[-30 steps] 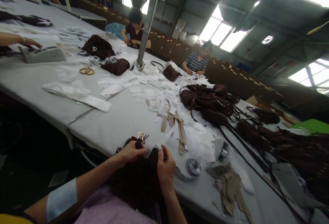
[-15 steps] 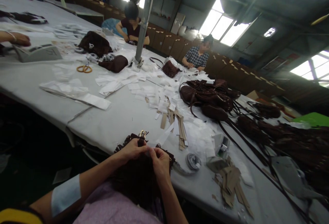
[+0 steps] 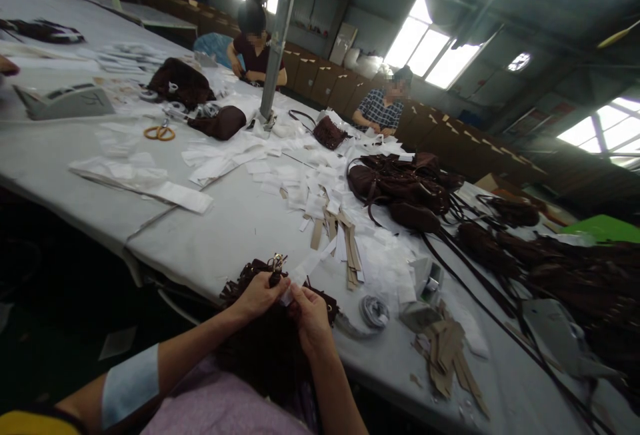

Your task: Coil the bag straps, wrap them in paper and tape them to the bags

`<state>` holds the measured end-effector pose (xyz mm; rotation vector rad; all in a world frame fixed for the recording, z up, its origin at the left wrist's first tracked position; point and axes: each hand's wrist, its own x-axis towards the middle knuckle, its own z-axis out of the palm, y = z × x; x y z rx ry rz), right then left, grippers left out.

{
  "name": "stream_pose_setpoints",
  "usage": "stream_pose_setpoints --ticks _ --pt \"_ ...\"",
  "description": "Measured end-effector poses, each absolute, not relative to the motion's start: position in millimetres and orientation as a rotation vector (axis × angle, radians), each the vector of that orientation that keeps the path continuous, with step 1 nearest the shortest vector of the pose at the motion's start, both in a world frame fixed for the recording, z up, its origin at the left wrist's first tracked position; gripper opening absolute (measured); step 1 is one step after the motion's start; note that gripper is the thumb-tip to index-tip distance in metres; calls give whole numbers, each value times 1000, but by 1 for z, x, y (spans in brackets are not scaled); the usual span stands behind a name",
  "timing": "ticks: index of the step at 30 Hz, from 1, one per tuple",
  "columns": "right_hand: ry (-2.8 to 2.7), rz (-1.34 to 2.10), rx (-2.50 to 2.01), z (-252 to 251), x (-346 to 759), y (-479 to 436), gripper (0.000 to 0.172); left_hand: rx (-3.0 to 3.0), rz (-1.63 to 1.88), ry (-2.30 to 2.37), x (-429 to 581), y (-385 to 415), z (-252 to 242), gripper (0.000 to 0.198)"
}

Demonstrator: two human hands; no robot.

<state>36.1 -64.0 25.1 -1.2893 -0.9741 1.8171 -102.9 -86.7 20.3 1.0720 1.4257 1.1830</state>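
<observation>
Closer now, the right hand [image 3: 311, 315] meets the left hand [image 3: 257, 295] and pinches a white strip [image 3: 311, 264]; the left grips the brown bag [image 3: 265, 355].

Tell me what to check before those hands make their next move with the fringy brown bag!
1. Both hands on the work: left hand and right hand meet on the brown fringed bag. Ok.
2. White strip held: the right hand seems to have a grip on its near end. Ok.
3. Metal clasp in sight: it shows just above the left hand. Ok.
4. Bag supported: its top lies on the table edge. Ok.
5. Grey roll handy: it lies just beyond the right hand. Ok.
6. Orange scissors handy: they lie far across the table. Not ok.
</observation>
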Motion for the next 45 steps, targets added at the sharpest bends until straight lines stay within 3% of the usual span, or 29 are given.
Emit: stream_pose_setpoints --ticks 6,14,31,45 --pt "-945 1782 -1292 22 36 -65 39 1073 1104 1399 -106 -86 16 37" --pt "-937 1797 -1305 16 34 -67 44 1137 1121 1445 -101 -86 18 43" --pt "-590 1847 -1230 26 41 -61 32 1028 1175 1361 -121 -88 16 44" --pt "-613 1786 -1157 29 32 -59 36 1151 919 1250 -125 -106 33 50"
